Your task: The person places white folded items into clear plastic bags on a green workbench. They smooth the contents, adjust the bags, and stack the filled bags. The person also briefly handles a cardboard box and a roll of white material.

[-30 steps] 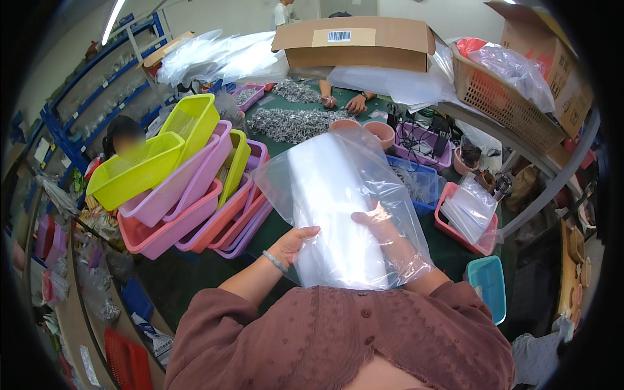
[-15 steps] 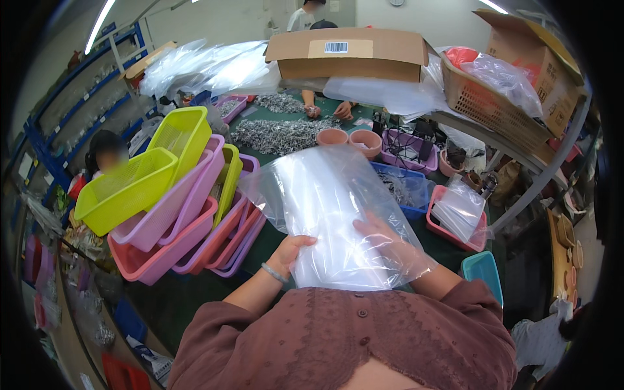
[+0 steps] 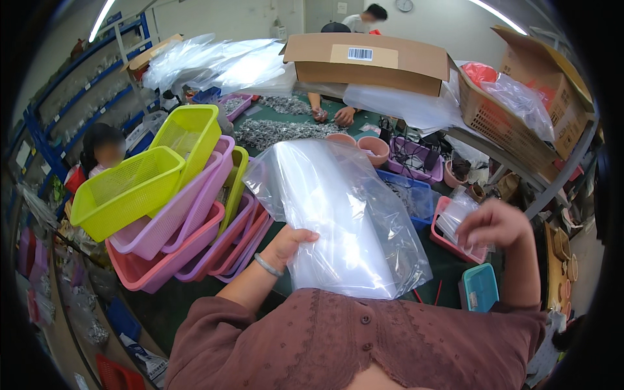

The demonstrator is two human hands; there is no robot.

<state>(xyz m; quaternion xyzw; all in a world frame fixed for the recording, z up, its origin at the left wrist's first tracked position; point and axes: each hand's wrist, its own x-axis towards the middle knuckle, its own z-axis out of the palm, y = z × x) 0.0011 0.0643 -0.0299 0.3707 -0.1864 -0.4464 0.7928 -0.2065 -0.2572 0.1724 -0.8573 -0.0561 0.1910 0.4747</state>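
A large clear plastic bag (image 3: 396, 214) with a stack of whitish plastic sheets (image 3: 325, 221) inside leans against my front. My left hand (image 3: 292, 246), a bangle on its wrist, is closed on the bag's left edge, thumb on top. My right hand (image 3: 495, 224) is raised at the right, apart from the bag. Its fingers bend loosely downward and look slightly blurred; nothing shows in them. Just beside and beneath it is a pink basket (image 3: 448, 250) holding small clear plastic bags (image 3: 455, 214).
Yellow-green baskets (image 3: 127, 188) and pink and purple ones lean in a pile at the left. Small metal parts (image 3: 279, 132) lie heaped ahead, near another person's hands (image 3: 335, 117). A teal basket (image 3: 480, 289) sits at the right. A cardboard box (image 3: 370, 62) rests on the shelf above.
My right hand has left the large bag and moved right and up, over by the pink basket. My left hand keeps its hold. The view has shifted slightly.
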